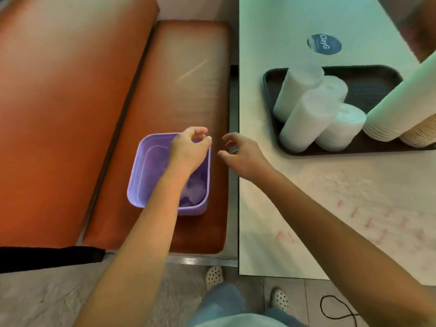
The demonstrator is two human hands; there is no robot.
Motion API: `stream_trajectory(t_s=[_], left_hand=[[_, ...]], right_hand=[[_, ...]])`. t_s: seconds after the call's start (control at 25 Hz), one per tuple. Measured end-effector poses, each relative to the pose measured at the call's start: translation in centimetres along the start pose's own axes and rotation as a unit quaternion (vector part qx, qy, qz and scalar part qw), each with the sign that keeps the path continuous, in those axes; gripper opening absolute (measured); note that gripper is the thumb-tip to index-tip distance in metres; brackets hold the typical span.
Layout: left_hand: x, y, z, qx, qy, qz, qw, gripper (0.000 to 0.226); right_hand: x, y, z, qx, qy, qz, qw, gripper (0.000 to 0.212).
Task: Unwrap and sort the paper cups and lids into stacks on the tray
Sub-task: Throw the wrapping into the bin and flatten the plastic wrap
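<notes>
Orange bench seat (188, 74), purple bin (151, 166) below left hand (188, 147) (loosely curled, empty); right hand (240, 156) spread, nearer tray (269, 90), lid stacks (306, 114) to its right.

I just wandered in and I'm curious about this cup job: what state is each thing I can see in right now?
left hand: over the purple bin, fingers loosely curled, holding nothing
right hand: open, between bench and table, holding nothing
purple bin: on the bench, clear wrap inside
lid stacks: four, unwrapped, upright on the tray
cup stacks: two, on the tray's right side
tray: on the table, partly bare
</notes>
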State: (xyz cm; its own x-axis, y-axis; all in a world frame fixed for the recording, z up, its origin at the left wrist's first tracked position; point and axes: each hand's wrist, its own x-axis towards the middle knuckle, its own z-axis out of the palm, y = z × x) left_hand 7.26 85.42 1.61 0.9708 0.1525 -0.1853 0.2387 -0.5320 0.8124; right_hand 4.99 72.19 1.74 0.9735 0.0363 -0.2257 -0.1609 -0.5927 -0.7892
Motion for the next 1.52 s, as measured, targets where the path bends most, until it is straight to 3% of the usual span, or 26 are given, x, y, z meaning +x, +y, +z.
stream_trajectory(t_s=[0.12, 0.24, 0.4, 0.48, 0.6, 0.76, 0.88, 1.0, 1.24, 1.52], left_hand=[[-4.6, 5.1, 2.5, -0.018, -0.02, 0.104, 0.994, 0.022], [-9.0, 7.7, 6.7, 0.034, -0.06, 0.129, 0.989, 0.024], [-13.1, 6.8, 12.2, 0.207, -0.106, 0.063, 0.97, 0.042], [-14.7, 6.1, 13.9, 0.279, -0.103, 0.012, 0.955, 0.051], [-16.8, 5.7, 15.9, 0.326, -0.084, -0.031, 0.941, 0.061], [-17.8, 4.8, 17.3, 0.315, -0.073, -0.077, 0.943, 0.075], [-18.3, 4.7, 17.2, 0.251, -0.029, -0.09, 0.963, 0.082], [-18.2, 4.9, 16.6, 0.189, 0.031, -0.066, 0.979, 0.066], [-17.9, 4.4, 15.8, 0.164, 0.1, -0.004, 0.981, 0.022], [-18.5, 3.8, 15.6, 0.156, 0.17, 0.036, 0.972, 0.033]], right_hand=[[-3.0, 2.3, -5.8, -0.017, 0.044, -0.024, 0.999, 0.033], [-6.6, 7.6, -11.8, -0.045, 0.113, 0.002, 0.993, 0.034], [-11.6, 16.1, -16.1, -0.171, 0.179, 0.064, 0.967, 0.038], [-13.5, 19.5, -15.6, -0.282, 0.141, 0.1, 0.944, 0.045], [-15.9, 22.7, -14.7, -0.331, 0.08, 0.117, 0.933, 0.053], [-17.4, 24.6, -14.3, -0.313, 0.058, 0.098, 0.943, 0.061], [-17.8, 25.1, -14.1, -0.307, 0.063, 0.091, 0.945, 0.062], [-17.8, 25.3, -14.3, -0.302, 0.063, 0.088, 0.947, 0.062], [-17.7, 24.7, -14.9, -0.29, 0.069, 0.067, 0.952, 0.062], [-18.1, 25.4, -15.8, -0.316, 0.052, 0.069, 0.945, 0.062]])
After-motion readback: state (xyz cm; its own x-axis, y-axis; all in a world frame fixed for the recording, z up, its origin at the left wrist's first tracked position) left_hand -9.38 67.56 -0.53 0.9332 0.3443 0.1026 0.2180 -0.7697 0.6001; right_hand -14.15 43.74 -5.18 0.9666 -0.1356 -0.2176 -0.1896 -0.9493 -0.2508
